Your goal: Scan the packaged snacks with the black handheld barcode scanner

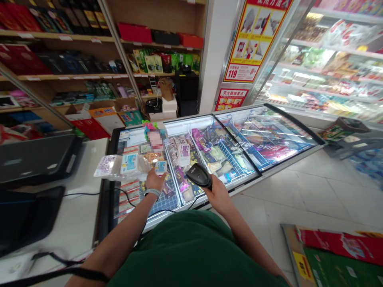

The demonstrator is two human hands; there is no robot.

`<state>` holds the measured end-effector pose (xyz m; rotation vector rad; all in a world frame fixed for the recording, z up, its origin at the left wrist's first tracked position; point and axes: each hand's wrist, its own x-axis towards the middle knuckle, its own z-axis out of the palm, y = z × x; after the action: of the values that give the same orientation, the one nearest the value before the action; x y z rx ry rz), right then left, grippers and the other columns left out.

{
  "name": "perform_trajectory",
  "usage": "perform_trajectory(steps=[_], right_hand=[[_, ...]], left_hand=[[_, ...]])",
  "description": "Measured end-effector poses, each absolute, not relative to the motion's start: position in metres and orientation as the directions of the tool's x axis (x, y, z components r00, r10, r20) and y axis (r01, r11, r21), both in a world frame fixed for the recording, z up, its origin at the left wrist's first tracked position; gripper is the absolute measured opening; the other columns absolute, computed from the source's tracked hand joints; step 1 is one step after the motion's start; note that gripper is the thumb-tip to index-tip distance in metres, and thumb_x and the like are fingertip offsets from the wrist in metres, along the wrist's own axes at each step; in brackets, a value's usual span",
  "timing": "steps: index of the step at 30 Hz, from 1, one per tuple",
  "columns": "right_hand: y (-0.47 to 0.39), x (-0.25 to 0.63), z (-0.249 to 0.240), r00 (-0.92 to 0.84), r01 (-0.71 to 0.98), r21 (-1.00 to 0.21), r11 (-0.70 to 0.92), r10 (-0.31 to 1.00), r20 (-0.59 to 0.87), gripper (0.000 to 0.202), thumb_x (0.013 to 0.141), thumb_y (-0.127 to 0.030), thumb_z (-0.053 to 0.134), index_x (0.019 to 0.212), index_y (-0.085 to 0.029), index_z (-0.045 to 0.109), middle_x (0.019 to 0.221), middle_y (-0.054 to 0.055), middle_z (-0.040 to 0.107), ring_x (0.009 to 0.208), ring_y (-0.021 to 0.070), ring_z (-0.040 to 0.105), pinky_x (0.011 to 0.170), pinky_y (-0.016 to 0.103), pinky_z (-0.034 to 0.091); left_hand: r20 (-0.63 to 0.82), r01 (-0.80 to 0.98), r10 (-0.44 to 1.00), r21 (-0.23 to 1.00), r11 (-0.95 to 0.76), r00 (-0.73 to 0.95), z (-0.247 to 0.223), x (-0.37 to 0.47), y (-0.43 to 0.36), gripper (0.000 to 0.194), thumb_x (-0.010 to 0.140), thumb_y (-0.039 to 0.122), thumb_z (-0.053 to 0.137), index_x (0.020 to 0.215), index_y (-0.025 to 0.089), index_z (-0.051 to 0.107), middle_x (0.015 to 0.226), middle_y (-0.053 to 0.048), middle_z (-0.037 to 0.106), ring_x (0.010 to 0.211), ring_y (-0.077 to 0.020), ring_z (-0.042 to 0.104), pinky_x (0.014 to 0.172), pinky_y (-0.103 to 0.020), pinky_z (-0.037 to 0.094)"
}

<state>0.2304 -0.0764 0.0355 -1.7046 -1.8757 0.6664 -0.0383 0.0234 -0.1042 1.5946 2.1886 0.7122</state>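
My right hand (220,196) is wrapped round the handle of a black barcode scanner (198,175), held over the freezer's glass top with its head turned left. My left hand (154,181) is closed on the near edge of a small clear pack with a blue-and-white label (160,167); its fingertips are partly hidden. Left of that hand lie a similar blue-labelled plastic pack (129,163) and a clear pack (108,166) near the counter edge. Another clear pack with a purple label (184,153) rests farther back, between the hand and the scanner.
The chest freezer (260,175) holds bagged goods and wire baskets under glass. Black cables (127,196) cross its left end. A grey counter (85,167) with dark equipment stands at left. Shelves (74,38) line the back. Cartons (338,255) sit on the floor at lower right.
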Motion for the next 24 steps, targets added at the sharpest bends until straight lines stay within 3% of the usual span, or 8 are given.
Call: perform_trajectory(steps=[5,11,16,20,24], right_hand=[[-0.077,0.232,0.034,-0.055,0.745,-0.664,0.064,0.998,0.035,0.015,0.085,-0.020,0.052,0.099,-0.018,0.049,0.093,0.008,0.060,0.087,0.0226,0.057,0.075,0.031,0.042],[-0.077,0.232,0.035,-0.047,0.756,-0.653,0.051,0.999,0.024,0.015,0.083,-0.018,0.054,0.097,-0.018,0.049,0.093,0.008,0.060,0.087,0.0226,0.057,0.075,0.031,0.042],[-0.077,0.234,0.032,-0.032,0.755,-0.654,0.054,0.998,0.045,0.014,0.083,-0.019,0.054,0.097,-0.018,0.049,0.092,0.008,0.061,0.086,0.0232,0.058,0.075,0.032,0.043],[-0.076,0.235,0.028,-0.002,0.750,-0.661,0.038,0.998,0.055,0.016,0.083,-0.019,0.054,0.098,-0.018,0.049,0.092,0.008,0.061,0.085,0.0234,0.058,0.073,0.032,0.043],[-0.077,0.234,0.027,0.015,0.744,-0.667,0.036,0.997,0.070,0.015,0.084,-0.020,0.054,0.098,-0.018,0.049,0.094,0.008,0.061,0.086,0.0236,0.059,0.074,0.032,0.044]], left_hand=[[-0.020,0.810,0.942,0.504,0.300,-0.336,-0.116,-0.037,0.028,0.063,0.073,0.047,0.060,0.122,0.009,0.050,0.114,-0.021,0.061,0.112,-0.0345,0.056,0.090,-0.044,0.045],[-0.028,0.842,0.938,0.432,0.323,-0.345,-0.123,-0.034,0.026,0.078,0.071,0.049,0.062,0.132,0.005,0.040,0.120,-0.024,0.055,0.111,-0.0363,0.056,0.089,-0.046,0.045],[0.055,0.889,0.965,0.407,0.212,-0.255,-0.115,-0.032,0.015,0.083,0.074,0.047,0.061,0.139,0.006,0.032,0.126,-0.024,0.051,0.115,-0.0351,0.053,0.095,-0.045,0.042],[0.207,0.904,0.964,0.422,0.067,-0.168,-0.097,-0.022,0.016,0.079,0.074,0.048,0.063,0.137,0.008,0.036,0.123,-0.021,0.055,0.116,-0.0331,0.052,0.098,-0.043,0.042],[0.255,0.877,0.958,0.480,-0.008,-0.131,-0.070,0.002,0.033,0.078,0.072,0.055,0.064,0.131,0.011,0.042,0.123,-0.020,0.056,0.120,-0.0335,0.050,0.100,-0.046,0.041]])
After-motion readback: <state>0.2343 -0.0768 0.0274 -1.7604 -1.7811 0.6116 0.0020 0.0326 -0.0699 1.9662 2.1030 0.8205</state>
